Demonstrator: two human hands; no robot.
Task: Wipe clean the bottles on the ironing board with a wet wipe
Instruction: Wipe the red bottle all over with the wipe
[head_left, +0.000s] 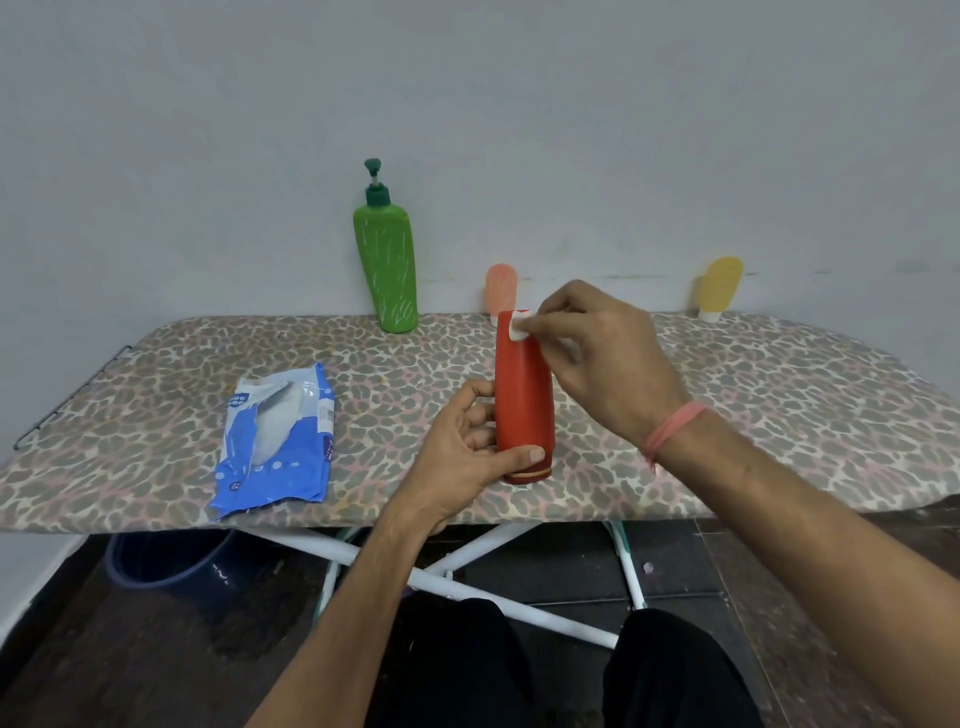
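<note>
A red bottle (522, 400) stands cap-down on the leopard-print ironing board (753, 405). My left hand (460, 457) grips its lower end, thumb across the cap. My right hand (592, 353) pinches a small white wet wipe (520, 325) against the bottle's top edge. A green pump bottle (387, 260) stands at the back by the wall. A peach tube (501, 288) is behind the red bottle, partly hidden. A yellow tube (719, 288) stands at the back right.
A blue wet-wipe pack (278, 441) lies torn open on the board's left part. A grey wall rises right behind the board. Under the board are white crossed legs (467, 577) and a dark blue bucket (171, 566). My knees are at the bottom.
</note>
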